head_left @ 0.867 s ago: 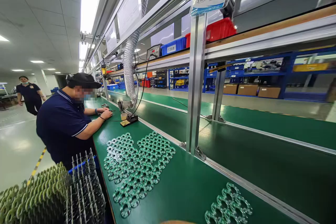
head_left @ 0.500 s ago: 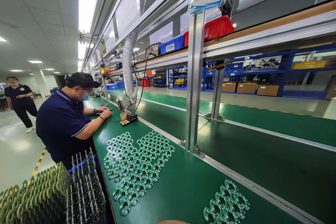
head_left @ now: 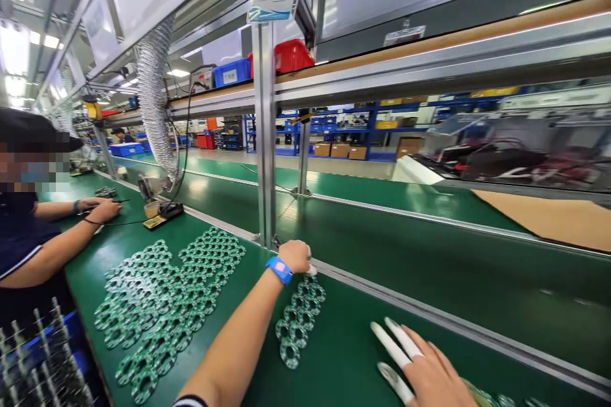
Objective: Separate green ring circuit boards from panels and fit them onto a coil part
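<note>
My left hand, with a blue strap on the wrist, reaches to the far end of a small group of green ring-shaped circuit boards. Its fingers are curled, and a white-covered fingertip touches the boards' far end; the other fingertips are hidden. At lower right, my right hand hovers over the green bench with fingers stretched apart. White finger cots cover its thumb and two fingers, and nothing is between them. Beside its heel, more ring-shaped boards show at the bottom edge, partly cut off.
A large group of ring boards lies to the left. Beyond it are a soldering iron stand and a co-worker's hands. A metal post rises at the bench's back rail. Racked boards stand at lower left.
The view has swung to the right. My left arm has come in, its hand at the small board group. My right hand has appeared at lower right.
</note>
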`<state>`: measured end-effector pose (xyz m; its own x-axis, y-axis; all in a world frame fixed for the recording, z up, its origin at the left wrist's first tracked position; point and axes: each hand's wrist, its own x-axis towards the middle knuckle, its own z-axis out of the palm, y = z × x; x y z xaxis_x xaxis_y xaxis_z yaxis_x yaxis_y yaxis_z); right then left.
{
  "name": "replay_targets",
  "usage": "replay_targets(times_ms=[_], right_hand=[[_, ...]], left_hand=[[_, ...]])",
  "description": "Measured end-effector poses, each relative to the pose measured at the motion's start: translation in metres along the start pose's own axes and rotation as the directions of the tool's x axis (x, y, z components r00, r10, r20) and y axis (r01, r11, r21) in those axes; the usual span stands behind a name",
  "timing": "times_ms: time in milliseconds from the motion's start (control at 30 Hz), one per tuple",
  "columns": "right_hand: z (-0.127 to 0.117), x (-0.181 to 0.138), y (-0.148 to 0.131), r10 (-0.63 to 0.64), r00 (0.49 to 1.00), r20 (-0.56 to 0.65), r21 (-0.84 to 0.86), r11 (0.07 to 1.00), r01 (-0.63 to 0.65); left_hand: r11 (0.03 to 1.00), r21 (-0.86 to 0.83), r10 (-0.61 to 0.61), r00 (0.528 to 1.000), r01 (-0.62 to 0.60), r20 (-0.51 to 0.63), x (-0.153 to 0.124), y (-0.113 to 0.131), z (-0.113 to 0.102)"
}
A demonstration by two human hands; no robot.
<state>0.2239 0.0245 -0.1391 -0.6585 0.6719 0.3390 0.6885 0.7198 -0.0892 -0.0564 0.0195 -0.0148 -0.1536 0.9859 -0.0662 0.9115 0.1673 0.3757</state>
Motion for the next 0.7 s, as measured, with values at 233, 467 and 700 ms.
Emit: replay_targets(times_ms=[233, 467, 700], right_hand=[[-0.015, -0.008, 0.004, -0.009, 0.998, -0.065, -0.341, 0.94, -0.014], [-0.05, -0.013, 0.02, 0.214, 0.976, 0.035, -0.326, 0.926, -0.191], [-0.054, 0.001, -0.018, 0.308, 0.938, 0.157, 0.052, 0.946, -0.319]], left_hand=[[0.953, 0.243, 0.149, 0.978, -0.182, 0.146, 0.005, 0.011, 0.034], [0.932, 0.245, 0.207, 0.949, -0.266, 0.239, 0.0, 0.019, 0.035], [0.919, -0.092, 0.39, 0.856, -0.382, 0.339, -0.004, 0.029, 0.025]])
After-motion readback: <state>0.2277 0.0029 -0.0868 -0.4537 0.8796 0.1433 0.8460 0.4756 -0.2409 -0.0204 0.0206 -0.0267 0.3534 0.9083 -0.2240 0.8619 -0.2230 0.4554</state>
